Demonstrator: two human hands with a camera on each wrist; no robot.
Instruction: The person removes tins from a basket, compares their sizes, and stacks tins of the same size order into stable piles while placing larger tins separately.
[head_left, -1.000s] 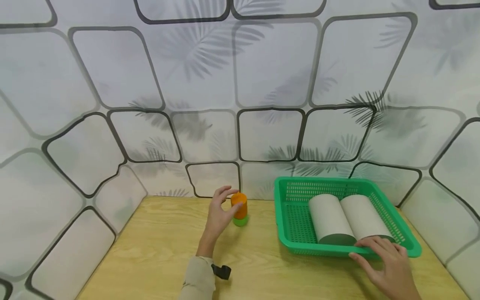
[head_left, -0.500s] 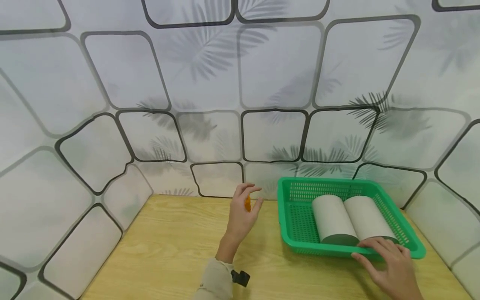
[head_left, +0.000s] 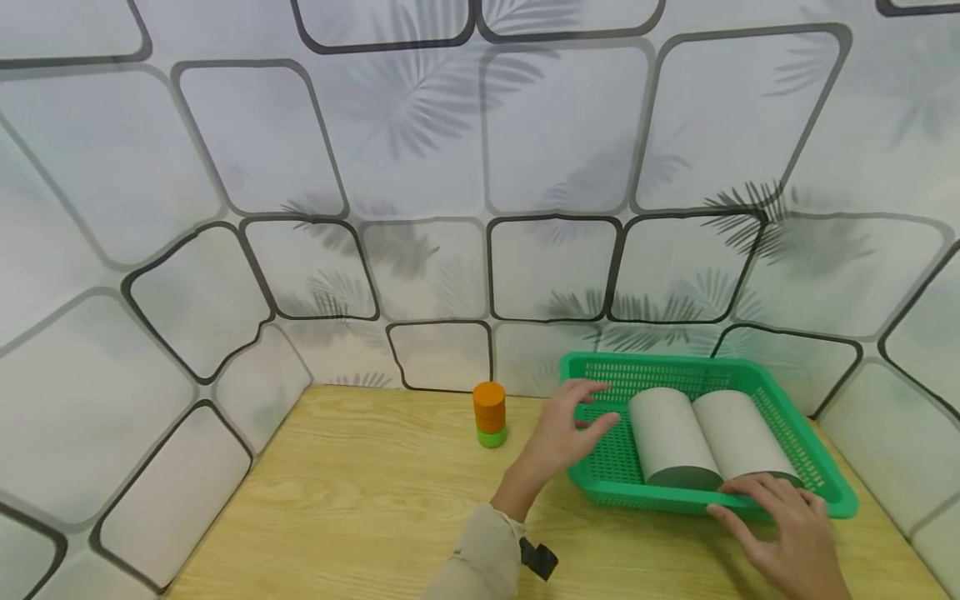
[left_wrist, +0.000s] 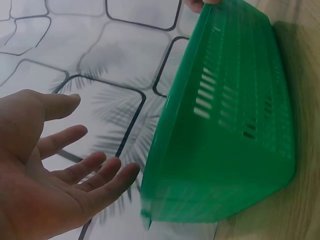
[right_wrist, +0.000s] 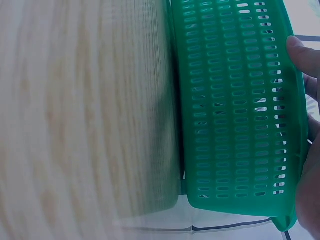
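My left hand (head_left: 557, 435) hovers over the left end of a green plastic basket (head_left: 660, 497), its fingers spread with nothing between them. The left wrist view shows that hand (left_wrist: 65, 175) beside the basket's rim, apart from it. My right hand (head_left: 783, 533) holds the basket's front rim near its right part. In the right wrist view the thumb (right_wrist: 302, 55) lies on the rim. Two large white cylinders (head_left: 672, 433) with dark ends lie side by side in the basket. To the left, a small stack stands upright: orange round pieces (head_left: 489, 406) on a green one (head_left: 492, 437).
The basket and the stack stand on a light wooden table (head_left: 360, 500). A patterned cloth wall (head_left: 555, 275) rises behind the table and along both sides. A black strap (head_left: 538, 557) sits at the left cuff.
My left hand has moved right, from beside the orange and green stack to above the basket's left end. The stack stays standing on the table. The right hand keeps its place on the rim.
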